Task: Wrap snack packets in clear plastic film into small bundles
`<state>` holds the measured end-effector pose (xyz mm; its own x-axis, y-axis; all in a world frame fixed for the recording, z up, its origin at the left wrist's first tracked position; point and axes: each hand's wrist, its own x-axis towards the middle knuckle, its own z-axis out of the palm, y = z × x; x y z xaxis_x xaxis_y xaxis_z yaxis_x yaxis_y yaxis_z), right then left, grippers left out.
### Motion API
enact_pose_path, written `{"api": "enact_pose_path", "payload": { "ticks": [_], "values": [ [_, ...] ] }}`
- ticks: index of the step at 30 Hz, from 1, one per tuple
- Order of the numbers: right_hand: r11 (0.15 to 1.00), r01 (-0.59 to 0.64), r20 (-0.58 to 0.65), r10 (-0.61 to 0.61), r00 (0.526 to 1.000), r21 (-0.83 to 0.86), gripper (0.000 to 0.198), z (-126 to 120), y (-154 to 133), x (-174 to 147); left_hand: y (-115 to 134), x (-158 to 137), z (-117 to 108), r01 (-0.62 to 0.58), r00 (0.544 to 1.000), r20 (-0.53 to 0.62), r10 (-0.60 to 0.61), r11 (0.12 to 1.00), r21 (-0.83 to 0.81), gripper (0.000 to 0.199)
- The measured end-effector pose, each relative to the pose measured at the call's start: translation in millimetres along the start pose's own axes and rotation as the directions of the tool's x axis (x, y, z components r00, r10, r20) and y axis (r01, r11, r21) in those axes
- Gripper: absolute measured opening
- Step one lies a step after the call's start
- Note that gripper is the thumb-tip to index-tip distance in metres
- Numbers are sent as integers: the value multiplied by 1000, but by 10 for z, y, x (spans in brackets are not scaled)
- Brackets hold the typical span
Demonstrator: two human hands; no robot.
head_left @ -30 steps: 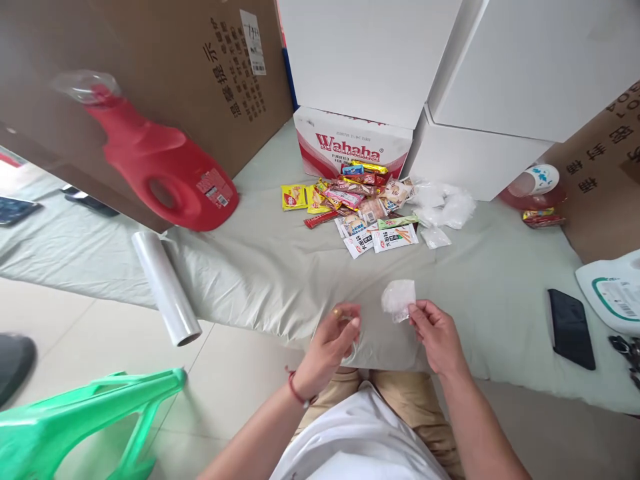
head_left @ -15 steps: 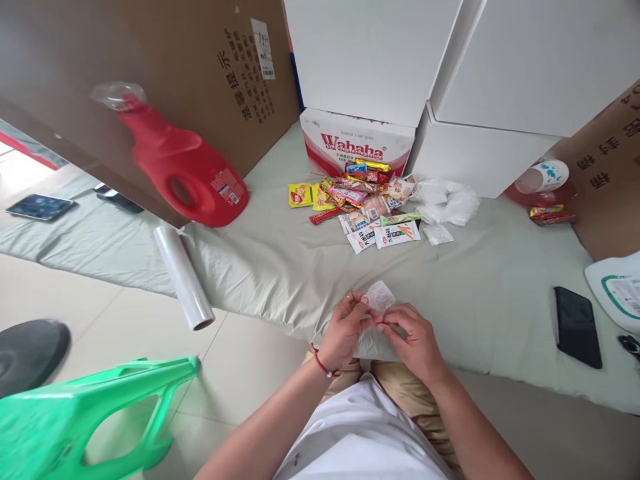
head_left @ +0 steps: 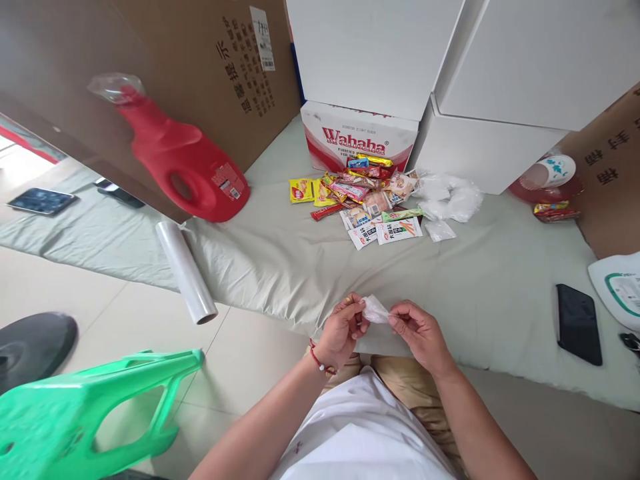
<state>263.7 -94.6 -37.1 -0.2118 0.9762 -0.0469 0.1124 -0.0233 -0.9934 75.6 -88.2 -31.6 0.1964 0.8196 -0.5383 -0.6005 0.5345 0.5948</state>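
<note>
Pale cloth (head_left: 490, 280) carries snack packets (head_left: 351, 192), plastic bags (head_left: 464, 200), a red jug (head_left: 195, 150) and a phone (head_left: 579, 325).

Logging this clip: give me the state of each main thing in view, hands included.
Plastic packet: crumpled, narrowing toward its right end
Left hand: fingers closed on the packet's left end
Right hand: fingers pinching its right end
Cloth: wrinkled
Snack packets: heaped
Clear bags: bunched beside the snacks
Red jug: standing, plastic over its neck
Film roll: lying down
Black phone: flat
</note>
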Motion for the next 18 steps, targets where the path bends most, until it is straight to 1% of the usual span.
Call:
{"api": "enact_pose_path", "payload": {
  "ticks": [3,5,7,10,11,12,13,14,15,16,17,18],
  "values": [
    [968,-125,-90,147,985,216,25,18,21,-2,8,-18,-27,4,1000,15,-3,999,-44,39],
    [911,-169,-178,250,952,375,30,12,28,6,14,-30,-58,-6,1000,25,8,997,-71,38],
    [846,-184,-240,340,909,501,33,-16,29,19,16,-34,-101,-20,999,24,22,996,-82,38],
    [787,-196,-270,417,868,585,35,-70,28,32,2,-28,-171,-35,999,23,36,999,-19,38],
    [783,-200,-275,427,861,589,35,-85,25,32,-7,-29,-189,-58,998,13,57,998,32,38],
    [786,-199,-285,429,857,586,36,-95,18,29,-15,-35,-201,-104,994,-16,107,989,103,38],
    [794,-191,-300,424,854,577,36,-100,5,24,-22,-50,-203,-172,980,-62,187,966,195,38],
    [805,-179,-319,414,853,566,36,-99,-15,18,-25,-74,-194,-251,950,-106,295,919,304,36],
    [818,-164,-338,399,852,552,36,-91,-43,10,-25,-106,-171,-327,903,-127,410,848,417,34],
    [830,-151,-353,383,853,536,36,-76,-77,2,-23,-144,-134,-386,855,-112,506,765,515,31],
    [842,-141,-361,367,857,520,36,-53,-116,-7,-20,-181,-83,-428,822,-65,566,688,586,28],
    [852,-136,-360,351,864,505,36,-23,-159,-15,-19,-213,-20,-455,811,0,585,629,630,26]
  ]
}}
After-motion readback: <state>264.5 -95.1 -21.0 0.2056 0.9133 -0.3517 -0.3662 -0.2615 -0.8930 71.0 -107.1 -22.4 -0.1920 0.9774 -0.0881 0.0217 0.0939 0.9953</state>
